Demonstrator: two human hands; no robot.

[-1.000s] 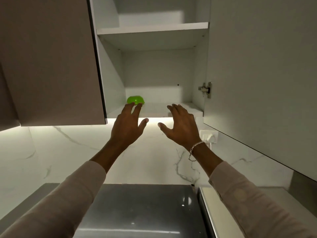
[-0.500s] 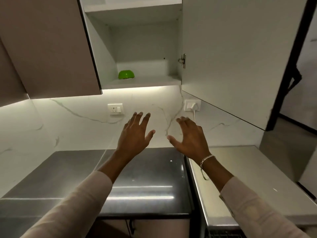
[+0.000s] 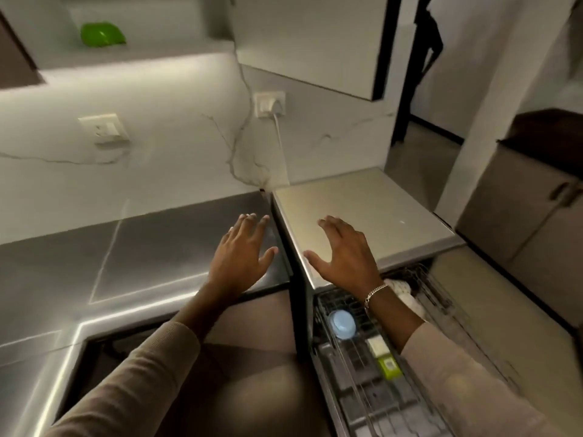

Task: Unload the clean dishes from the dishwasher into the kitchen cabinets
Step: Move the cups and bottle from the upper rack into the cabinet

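1. Both hands are empty. The left hand (image 3: 243, 257) and the right hand (image 3: 344, 257) are spread wide, palms down and fingers straight. I cannot tell whether either palm touches the surface under it.
2. The left hand is over the right end of the dark brushed-steel countertop (image 3: 142, 257). The right hand is over the near edge of the dishwasher's pale flat top panel (image 3: 378, 203).
3. The load I want sits in the pulled-out grey wire dishwasher rack (image 3: 362, 389), near and to the right of the hands and lower than both. The rack's long axis runs near to far. The right forearm crosses above it, so I judge the right hand the nearer one.
4. The closest piece is a pale blue round dish (image 3: 342, 324), just left of the right wrist and nearer to me. Being round, it has no long axis. It appears tilted on edge with its face turned up toward the camera, though blur keeps me from being sure.
5. A white dish (image 3: 400, 290) shows just right of the wrist, partly hidden.
6. A glossy green plastic bowl (image 3: 101, 34) sits on the white wall-cabinet shelf (image 3: 164, 50), far and upper left, well apart from both hands.
7. I judge the next move is for the right hand to drop and draw back toward the blue dish.
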